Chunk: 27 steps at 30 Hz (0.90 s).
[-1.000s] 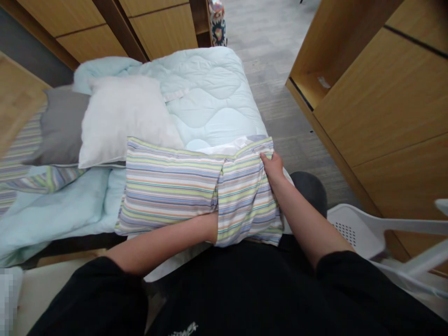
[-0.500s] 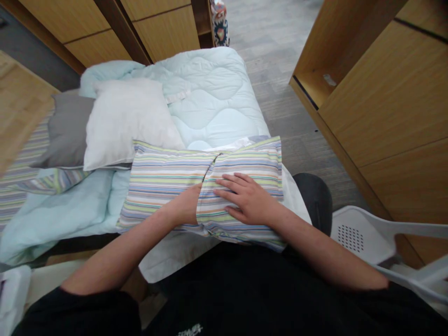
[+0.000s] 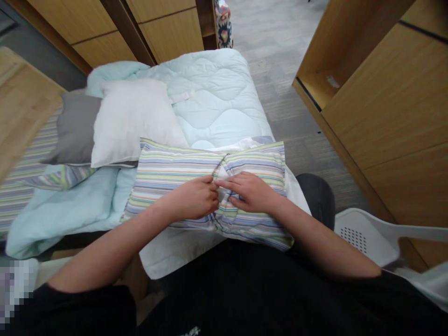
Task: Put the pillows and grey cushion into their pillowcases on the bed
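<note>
Touching one striped pillow (image 3: 171, 168), left fingers (image 3: 210, 188) pinch it, right fingers (image 3: 235, 185) perhaps too.

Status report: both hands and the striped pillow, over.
Left hand curled at striped pillow, grip unclear. Right hand open on pillow. White material showing at middle opening; hands partly block view.

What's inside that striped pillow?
At the opening of the striped pillow, a small white patch shows beside the left hand and right hand. The striped fabric and the hands cover the rest, so I can't tell what fills it.
</note>
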Each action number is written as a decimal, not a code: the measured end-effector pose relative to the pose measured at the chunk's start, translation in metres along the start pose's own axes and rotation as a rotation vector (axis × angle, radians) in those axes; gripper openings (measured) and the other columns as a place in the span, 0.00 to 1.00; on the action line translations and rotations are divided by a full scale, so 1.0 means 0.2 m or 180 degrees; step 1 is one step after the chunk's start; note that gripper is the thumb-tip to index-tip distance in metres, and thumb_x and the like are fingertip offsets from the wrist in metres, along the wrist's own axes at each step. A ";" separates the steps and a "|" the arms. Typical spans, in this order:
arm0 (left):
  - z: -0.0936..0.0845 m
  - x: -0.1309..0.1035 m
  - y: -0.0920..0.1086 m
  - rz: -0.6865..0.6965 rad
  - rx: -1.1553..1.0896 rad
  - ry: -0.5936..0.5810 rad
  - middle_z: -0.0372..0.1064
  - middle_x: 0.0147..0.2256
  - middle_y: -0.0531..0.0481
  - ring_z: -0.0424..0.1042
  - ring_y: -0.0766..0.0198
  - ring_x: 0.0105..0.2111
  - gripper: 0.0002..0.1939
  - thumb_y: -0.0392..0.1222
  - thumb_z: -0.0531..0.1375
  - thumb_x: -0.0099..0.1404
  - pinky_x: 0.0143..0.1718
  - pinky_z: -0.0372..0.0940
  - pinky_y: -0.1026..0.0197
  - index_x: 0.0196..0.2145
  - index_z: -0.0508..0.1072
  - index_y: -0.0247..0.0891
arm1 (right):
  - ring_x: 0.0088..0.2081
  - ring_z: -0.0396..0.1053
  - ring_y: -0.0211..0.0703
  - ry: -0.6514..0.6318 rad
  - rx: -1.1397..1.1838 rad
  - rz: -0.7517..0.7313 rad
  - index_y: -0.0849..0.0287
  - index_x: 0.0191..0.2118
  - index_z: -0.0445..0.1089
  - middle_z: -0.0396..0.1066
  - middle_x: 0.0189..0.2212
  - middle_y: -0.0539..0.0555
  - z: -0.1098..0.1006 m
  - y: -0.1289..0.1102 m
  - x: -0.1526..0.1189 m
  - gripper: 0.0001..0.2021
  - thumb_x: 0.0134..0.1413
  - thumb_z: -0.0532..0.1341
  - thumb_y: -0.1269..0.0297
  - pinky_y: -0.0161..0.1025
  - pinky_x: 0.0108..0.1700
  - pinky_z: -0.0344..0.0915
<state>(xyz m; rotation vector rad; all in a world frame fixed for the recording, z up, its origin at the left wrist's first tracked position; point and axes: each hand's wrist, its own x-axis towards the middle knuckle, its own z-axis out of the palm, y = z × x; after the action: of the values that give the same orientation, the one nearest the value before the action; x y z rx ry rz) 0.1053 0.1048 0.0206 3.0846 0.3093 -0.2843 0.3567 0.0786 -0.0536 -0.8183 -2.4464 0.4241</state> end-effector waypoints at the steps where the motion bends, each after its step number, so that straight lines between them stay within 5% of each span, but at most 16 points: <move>1: -0.06 -0.01 -0.02 0.0067 0.0119 -0.0010 0.76 0.31 0.44 0.72 0.52 0.41 0.14 0.42 0.60 0.75 0.52 0.62 0.48 0.30 0.78 0.40 | 0.55 0.75 0.55 0.0050 -0.0013 0.0041 0.57 0.64 0.72 0.78 0.57 0.60 0.03 0.02 -0.04 0.21 0.69 0.62 0.62 0.54 0.59 0.69; 4: -0.11 0.00 -0.04 0.0243 0.0285 0.0033 0.76 0.34 0.45 0.72 0.53 0.42 0.12 0.41 0.61 0.76 0.48 0.61 0.48 0.33 0.77 0.40 | 0.66 0.69 0.58 0.0297 -0.0131 0.0041 0.56 0.56 0.76 0.74 0.63 0.60 0.11 0.04 -0.13 0.13 0.69 0.63 0.63 0.58 0.65 0.67; 9: 0.05 0.08 -0.02 0.0518 0.0161 0.0107 0.76 0.38 0.46 0.72 0.54 0.42 0.06 0.38 0.62 0.74 0.47 0.62 0.50 0.37 0.77 0.38 | 0.66 0.68 0.57 0.0950 -0.0454 0.0274 0.54 0.47 0.78 0.76 0.58 0.59 0.15 0.00 -0.17 0.06 0.70 0.63 0.66 0.57 0.64 0.68; 12: 0.06 0.09 -0.01 0.0478 0.0126 0.0179 0.77 0.43 0.43 0.72 0.52 0.46 0.06 0.40 0.61 0.74 0.49 0.62 0.50 0.41 0.78 0.38 | 0.62 0.71 0.54 0.0865 -0.0648 0.0079 0.53 0.47 0.78 0.78 0.55 0.56 0.11 -0.01 -0.16 0.06 0.72 0.62 0.66 0.54 0.61 0.68; 18: -0.06 0.04 -0.01 0.0063 0.0074 0.0029 0.76 0.33 0.42 0.73 0.49 0.40 0.08 0.45 0.65 0.68 0.40 0.62 0.49 0.34 0.78 0.37 | 0.55 0.74 0.51 0.0921 -0.0681 0.0179 0.52 0.48 0.79 0.80 0.53 0.54 0.01 -0.07 -0.10 0.08 0.74 0.60 0.65 0.50 0.56 0.67; 22: -0.03 0.05 0.03 -0.0232 0.0135 -0.0127 0.77 0.30 0.40 0.73 0.50 0.33 0.13 0.44 0.61 0.72 0.32 0.59 0.52 0.32 0.79 0.36 | 0.55 0.76 0.52 0.0531 -0.0587 0.0242 0.57 0.49 0.79 0.80 0.56 0.57 0.09 -0.07 -0.04 0.08 0.73 0.61 0.66 0.51 0.57 0.69; 27: 0.00 0.12 0.08 -0.0249 0.0257 -0.0168 0.78 0.31 0.37 0.76 0.49 0.33 0.12 0.43 0.63 0.70 0.33 0.60 0.52 0.31 0.80 0.34 | 0.68 0.67 0.59 0.0024 -0.0609 -0.0097 0.60 0.51 0.80 0.75 0.62 0.62 0.25 -0.01 -0.04 0.10 0.69 0.65 0.67 0.57 0.67 0.67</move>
<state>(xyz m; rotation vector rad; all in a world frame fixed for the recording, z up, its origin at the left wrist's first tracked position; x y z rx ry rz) 0.1315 0.0928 0.0167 3.1421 0.4277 -0.3894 0.3334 0.0664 -0.0966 -0.8568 -2.5167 0.1766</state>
